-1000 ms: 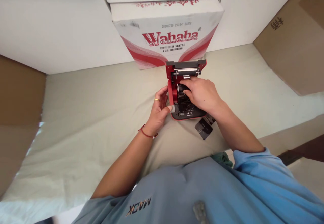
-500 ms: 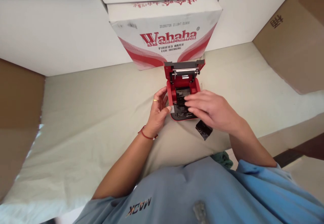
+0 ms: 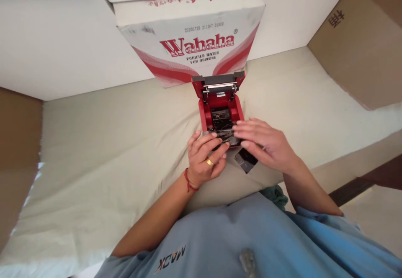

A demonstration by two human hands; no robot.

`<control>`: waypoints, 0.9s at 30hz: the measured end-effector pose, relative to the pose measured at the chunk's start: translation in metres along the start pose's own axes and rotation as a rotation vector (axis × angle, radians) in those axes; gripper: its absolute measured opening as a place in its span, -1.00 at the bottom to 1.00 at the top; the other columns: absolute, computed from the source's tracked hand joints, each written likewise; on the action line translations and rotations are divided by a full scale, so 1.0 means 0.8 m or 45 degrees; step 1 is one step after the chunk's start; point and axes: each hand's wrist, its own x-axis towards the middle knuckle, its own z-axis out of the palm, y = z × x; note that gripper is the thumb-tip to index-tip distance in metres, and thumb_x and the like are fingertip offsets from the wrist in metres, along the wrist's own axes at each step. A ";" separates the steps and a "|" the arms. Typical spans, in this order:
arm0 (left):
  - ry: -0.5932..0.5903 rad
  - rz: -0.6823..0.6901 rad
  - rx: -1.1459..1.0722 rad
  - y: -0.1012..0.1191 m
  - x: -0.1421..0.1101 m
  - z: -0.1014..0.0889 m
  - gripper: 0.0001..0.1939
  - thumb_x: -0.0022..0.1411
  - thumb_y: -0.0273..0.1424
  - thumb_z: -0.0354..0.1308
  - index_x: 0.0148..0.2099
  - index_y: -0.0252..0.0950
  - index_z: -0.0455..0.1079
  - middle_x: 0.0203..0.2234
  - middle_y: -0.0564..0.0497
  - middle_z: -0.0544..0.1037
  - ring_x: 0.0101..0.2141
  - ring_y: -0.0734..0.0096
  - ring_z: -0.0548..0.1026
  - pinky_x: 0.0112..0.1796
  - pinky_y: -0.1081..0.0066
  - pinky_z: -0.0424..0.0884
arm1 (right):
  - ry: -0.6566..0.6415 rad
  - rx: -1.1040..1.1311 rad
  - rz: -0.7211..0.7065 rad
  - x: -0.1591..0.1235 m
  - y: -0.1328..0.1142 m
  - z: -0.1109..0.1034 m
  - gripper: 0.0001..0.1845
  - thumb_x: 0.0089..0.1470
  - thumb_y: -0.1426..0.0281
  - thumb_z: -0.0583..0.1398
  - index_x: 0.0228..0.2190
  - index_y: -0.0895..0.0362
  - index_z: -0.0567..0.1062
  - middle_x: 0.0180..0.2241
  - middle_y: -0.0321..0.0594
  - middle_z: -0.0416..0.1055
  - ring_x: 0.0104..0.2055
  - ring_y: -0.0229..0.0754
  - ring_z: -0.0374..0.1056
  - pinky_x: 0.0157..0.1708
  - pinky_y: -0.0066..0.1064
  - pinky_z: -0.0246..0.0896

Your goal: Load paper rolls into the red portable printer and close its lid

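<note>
A red and black label printer [image 3: 202, 117] stands on the cloth with its lid [image 3: 220, 86] tilted up and back. Inside it lies a roll of glossy black film [image 3: 220, 117], its loose end crumpled over the front edge. My left hand [image 3: 207, 156] rests its outstretched fingers on the film at the printer's front left; its thumb is mostly hidden. At the front right, my right hand [image 3: 266, 142] has fingers extended and thumb apart, fingertips touching or just above the film. A dark shiny piece [image 3: 246, 160] lies beneath that hand, on the cloth.
Behind the printer, close to its lid, stands a white and red Wahaha water carton [image 3: 197, 47]. White boxes [image 3: 63, 39] line the back. Brown cartons [image 3: 367, 47] flank both sides. Pale cloth [image 3: 109, 144] covers the surface, its front edge near my body.
My right hand has come out of the printer's roll bay to its front right corner. My left hand has left the printer's left side and now lies over its front. The view has shifted slightly.
</note>
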 end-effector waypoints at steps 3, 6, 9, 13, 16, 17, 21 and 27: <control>0.033 0.034 0.048 -0.002 0.000 0.003 -0.47 0.30 -0.43 0.27 0.26 0.12 0.57 -0.09 0.06 0.73 0.05 0.14 0.64 0.46 -0.13 0.19 | 0.298 -0.019 0.181 0.036 0.016 -0.004 -0.52 0.56 0.12 0.07 0.29 -0.03 0.57 0.31 -0.09 0.57 0.37 0.02 0.49 0.40 0.01 0.37; 0.030 0.039 0.090 -0.004 -0.001 0.003 -0.47 0.28 -0.43 0.26 0.24 0.12 0.58 -0.09 0.06 0.74 0.05 0.13 0.65 0.46 -0.17 0.22 | 0.418 -0.082 0.281 0.078 0.035 -0.001 -0.34 0.54 -0.06 0.03 0.49 -0.13 0.33 0.43 -0.11 0.43 0.44 0.12 0.40 0.43 0.11 0.32; 0.040 0.038 0.101 -0.003 -0.002 0.003 -0.48 0.27 -0.43 0.26 0.22 0.13 0.59 -0.09 0.06 0.74 0.06 0.13 0.65 0.46 -0.17 0.24 | 0.357 -0.109 0.239 0.107 0.042 0.001 -0.34 0.54 -0.10 -0.02 0.47 -0.15 0.36 0.39 -0.15 0.48 0.44 0.10 0.40 0.43 0.08 0.31; 0.029 0.018 0.068 -0.003 -0.005 0.004 -0.47 0.28 -0.43 0.27 0.23 0.15 0.58 -0.07 0.06 0.74 0.08 0.12 0.64 0.48 -0.19 0.18 | 0.357 -0.113 0.196 0.103 0.027 -0.001 -0.40 0.59 0.00 -0.07 0.18 -0.07 0.66 0.18 -0.17 0.65 0.36 0.03 0.48 0.39 0.04 0.35; -0.026 -0.009 0.014 -0.004 -0.008 0.004 -0.47 0.32 -0.41 0.28 0.27 0.16 0.56 -0.03 0.06 0.73 0.12 0.10 0.62 0.50 -0.22 0.12 | 0.354 -0.073 0.126 0.072 0.015 0.003 -0.51 0.58 0.13 0.02 0.06 -0.04 0.72 0.10 -0.16 0.71 0.25 0.00 0.56 0.34 -0.01 0.41; -0.035 -0.014 0.010 -0.005 -0.009 0.004 -0.47 0.32 -0.41 0.28 0.27 0.17 0.56 -0.02 0.05 0.73 0.13 0.10 0.61 0.50 -0.22 0.11 | 0.320 -0.069 0.104 0.060 0.012 0.006 -0.55 0.57 0.17 0.05 0.03 -0.03 0.73 0.08 -0.16 0.72 0.21 -0.01 0.59 0.32 -0.02 0.42; 0.006 -0.005 -0.001 -0.005 -0.011 0.006 -0.50 0.30 -0.40 0.30 0.22 0.17 0.59 -0.03 0.06 0.72 0.15 0.10 0.59 0.51 -0.20 0.09 | 0.180 -0.142 0.180 0.021 0.002 0.024 -0.66 0.51 0.26 0.14 0.03 -0.05 0.72 0.13 -0.17 0.71 0.23 0.02 0.59 0.35 0.06 0.37; 0.093 -0.146 -0.153 -0.015 -0.001 -0.004 -0.40 0.36 -0.32 0.30 0.39 0.10 0.41 0.20 -0.01 0.64 0.32 0.02 0.51 0.50 -0.20 0.11 | 0.155 -0.267 0.334 0.018 -0.024 0.033 -0.64 0.52 0.17 0.14 0.06 -0.02 0.70 0.19 -0.09 0.67 0.34 0.10 0.52 0.41 0.17 0.25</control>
